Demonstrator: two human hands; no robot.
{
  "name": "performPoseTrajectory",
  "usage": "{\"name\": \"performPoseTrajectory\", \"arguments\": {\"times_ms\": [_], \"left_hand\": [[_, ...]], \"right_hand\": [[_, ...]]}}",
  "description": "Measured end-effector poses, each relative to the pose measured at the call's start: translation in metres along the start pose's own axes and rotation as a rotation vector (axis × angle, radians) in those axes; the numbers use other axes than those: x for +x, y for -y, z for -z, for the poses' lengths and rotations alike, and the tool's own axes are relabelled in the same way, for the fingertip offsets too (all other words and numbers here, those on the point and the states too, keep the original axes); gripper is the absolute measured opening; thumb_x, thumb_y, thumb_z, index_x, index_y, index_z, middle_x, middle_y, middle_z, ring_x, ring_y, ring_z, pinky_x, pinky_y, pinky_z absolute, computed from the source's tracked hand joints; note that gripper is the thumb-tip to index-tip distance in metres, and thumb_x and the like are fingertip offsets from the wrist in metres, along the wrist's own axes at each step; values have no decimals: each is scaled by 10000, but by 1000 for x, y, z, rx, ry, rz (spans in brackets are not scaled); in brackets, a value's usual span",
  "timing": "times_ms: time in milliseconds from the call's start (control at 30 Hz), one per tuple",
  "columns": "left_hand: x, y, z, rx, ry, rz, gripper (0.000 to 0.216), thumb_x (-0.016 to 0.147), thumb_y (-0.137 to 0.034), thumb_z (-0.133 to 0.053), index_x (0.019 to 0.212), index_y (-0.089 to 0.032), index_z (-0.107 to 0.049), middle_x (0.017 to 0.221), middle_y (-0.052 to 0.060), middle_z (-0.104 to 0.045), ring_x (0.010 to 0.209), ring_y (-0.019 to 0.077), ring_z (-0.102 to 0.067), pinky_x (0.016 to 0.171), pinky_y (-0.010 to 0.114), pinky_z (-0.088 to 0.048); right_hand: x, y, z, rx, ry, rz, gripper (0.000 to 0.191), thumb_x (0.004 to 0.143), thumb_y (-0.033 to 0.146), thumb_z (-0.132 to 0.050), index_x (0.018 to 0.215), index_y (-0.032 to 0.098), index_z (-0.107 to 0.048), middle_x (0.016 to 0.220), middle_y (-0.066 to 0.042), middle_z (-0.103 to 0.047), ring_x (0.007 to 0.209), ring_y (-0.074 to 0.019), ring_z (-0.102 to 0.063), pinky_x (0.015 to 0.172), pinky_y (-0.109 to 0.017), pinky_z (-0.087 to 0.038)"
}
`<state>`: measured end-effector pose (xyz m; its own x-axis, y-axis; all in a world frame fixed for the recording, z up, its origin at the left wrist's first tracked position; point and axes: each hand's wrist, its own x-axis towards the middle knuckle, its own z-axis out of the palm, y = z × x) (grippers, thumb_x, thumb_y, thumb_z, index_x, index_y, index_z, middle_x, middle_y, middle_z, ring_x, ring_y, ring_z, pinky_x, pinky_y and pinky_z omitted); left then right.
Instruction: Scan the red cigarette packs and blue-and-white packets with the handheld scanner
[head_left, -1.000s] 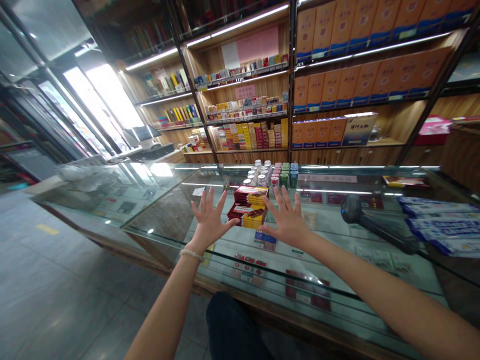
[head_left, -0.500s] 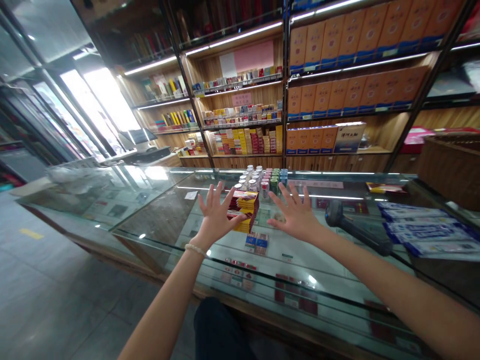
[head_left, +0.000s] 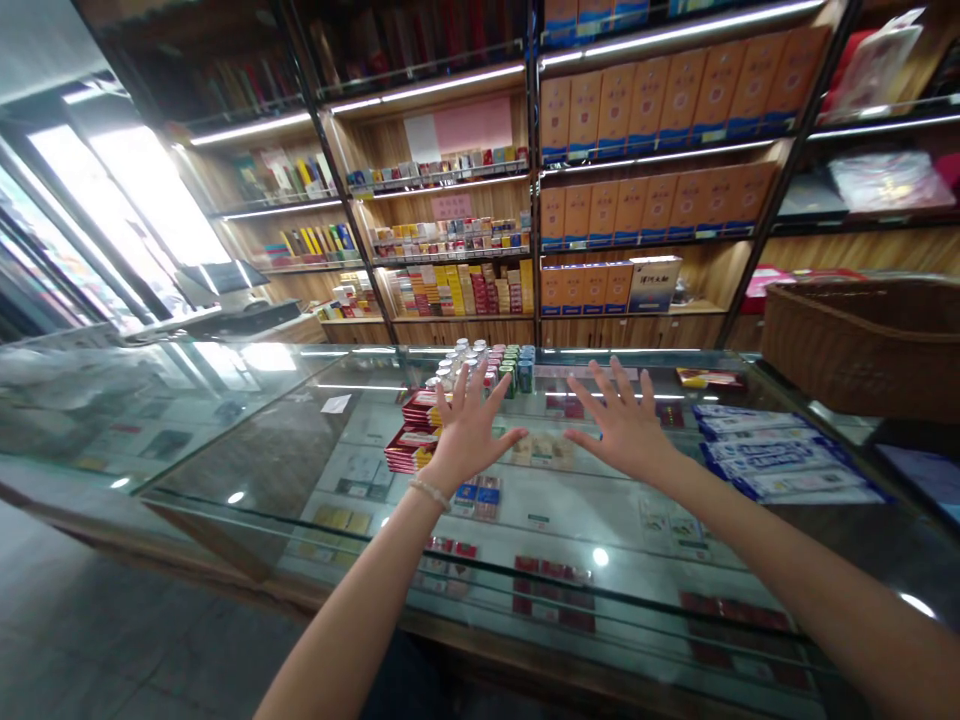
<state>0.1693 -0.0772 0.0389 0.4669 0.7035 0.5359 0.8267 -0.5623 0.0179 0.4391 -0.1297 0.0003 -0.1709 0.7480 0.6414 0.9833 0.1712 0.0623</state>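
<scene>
Above the glass display counter (head_left: 577,500), my left hand (head_left: 469,435) has its fingers spread and holds nothing. A beaded bracelet circles that wrist. Just left of this hand stand stacked red-and-yellow packs (head_left: 409,440), partly covered by it. Behind its fingertips are rows of small cans (head_left: 517,365) with white, pink, green and blue colours. My right hand (head_left: 626,432) is also spread and empty, apart from the left one. Whether either hand touches the glass I cannot tell. The handheld scanner seen earlier is hidden, apparently behind my right hand and forearm.
Blue-and-white packets (head_left: 780,455) lie on the counter at right, near a brown wicker basket (head_left: 855,350). A flat red-and-yellow pack (head_left: 711,379) rests farther back. Beyond the counter, shelves hold orange boxes (head_left: 660,205) and small packs. A white paper slip (head_left: 336,404) lies left.
My view has turned to the right, so the shelves and counter sit farther left. Both hands moved right relative to the counter, still spread; my right one now covers the scanner's place.
</scene>
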Motion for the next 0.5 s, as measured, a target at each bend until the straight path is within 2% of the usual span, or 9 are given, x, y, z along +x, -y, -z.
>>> {"name": "performPoseTrajectory", "arguments": {"times_ms": [133, 267, 400, 500], "left_hand": [[16, -26, -9, -15, -9, -53, 882, 883, -710, -659, 1630, -324, -397, 1770, 131, -186, 1628, 434, -100, 1267, 693, 63], [31, -47, -19, -11, -10, -93, 857, 910, -715, -617, 1630, -310, -392, 1768, 137, -191, 1635, 407, -91, 1272, 712, -8], [45, -63, -32, -39, 9, -106, 855, 915, -716, -607, 1634, -310, -382, 1764, 141, -198, 1636, 400, -91, 1267, 730, -27], [50, -70, -42, -58, 13, -121, 845, 919, -701, -615, 1631, -307, -388, 1760, 140, -211, 1636, 397, -97, 1268, 730, -36]], "right_hand": [[-10, -24, 5, -47, 11, -18, 785, 990, 746, -378, 1622, 282, -411, 1731, -148, -306, 1600, -422, -186, 1237, -734, -66], [-18, -42, 11, -81, 70, -44, 829, 971, 794, -343, 1631, 294, -395, 1735, -134, -304, 1606, -409, -182, 1250, -710, -61], [-26, -58, 15, -92, 92, -52, 827, 972, 792, -336, 1644, 310, -371, 1734, -118, -312, 1615, -398, -151, 1259, -694, -29], [-31, -67, 16, -108, 116, -77, 806, 975, 778, -367, 1621, 301, -420, 1733, -123, -313, 1617, -390, -150, 1264, -682, -31]]}}
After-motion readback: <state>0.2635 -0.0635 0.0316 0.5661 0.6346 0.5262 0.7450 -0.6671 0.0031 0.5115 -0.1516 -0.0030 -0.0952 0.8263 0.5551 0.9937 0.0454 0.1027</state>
